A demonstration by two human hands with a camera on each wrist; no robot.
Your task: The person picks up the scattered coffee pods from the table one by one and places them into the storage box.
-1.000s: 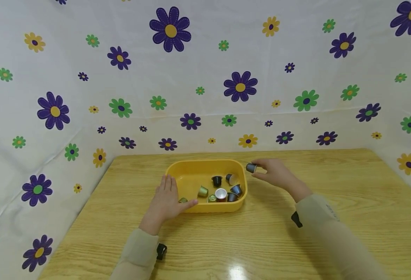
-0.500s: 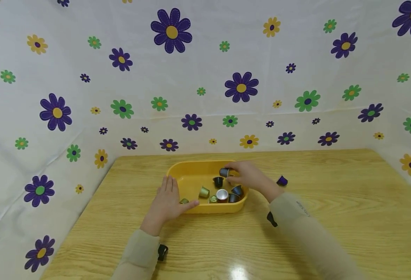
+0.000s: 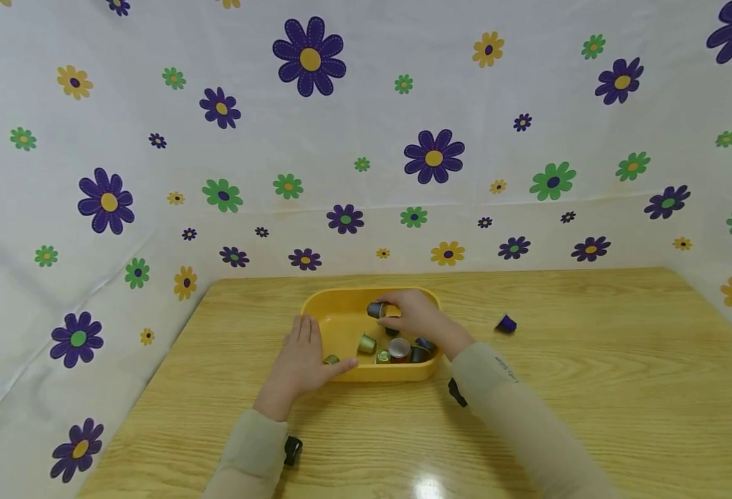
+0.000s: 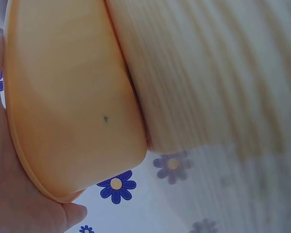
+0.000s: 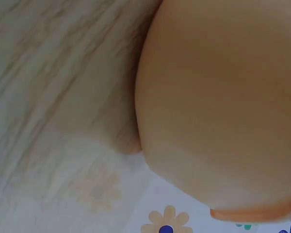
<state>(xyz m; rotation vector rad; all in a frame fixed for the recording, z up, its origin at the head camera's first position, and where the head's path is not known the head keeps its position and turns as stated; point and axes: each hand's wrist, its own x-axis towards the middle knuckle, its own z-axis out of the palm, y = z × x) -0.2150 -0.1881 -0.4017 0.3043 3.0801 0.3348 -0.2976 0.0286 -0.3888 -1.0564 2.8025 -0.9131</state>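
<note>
The right hand is inside the shallow yellow plastic tray, fingers pinched round a small dark grey coffee capsule held just above the tray floor near its far wall. A second ago that same hand was outside the tray's right end with the capsule; now it has carried it over the rim, so I'd judge the capsule is about to join the others. The left hand lies flat, fingers straight and together, against the tray's near left rim, thumb along the front wall; it has not budged in that time. The left wrist view shows only the tray's outer wall against the palm.

In the tray's near right corner sits a cluster of capsules: a gold one, a red one with a silver foil top, and dark blue ones beside it. Out on the pale wooden table, well apart to the right, a purple capsule lies alone.
</note>
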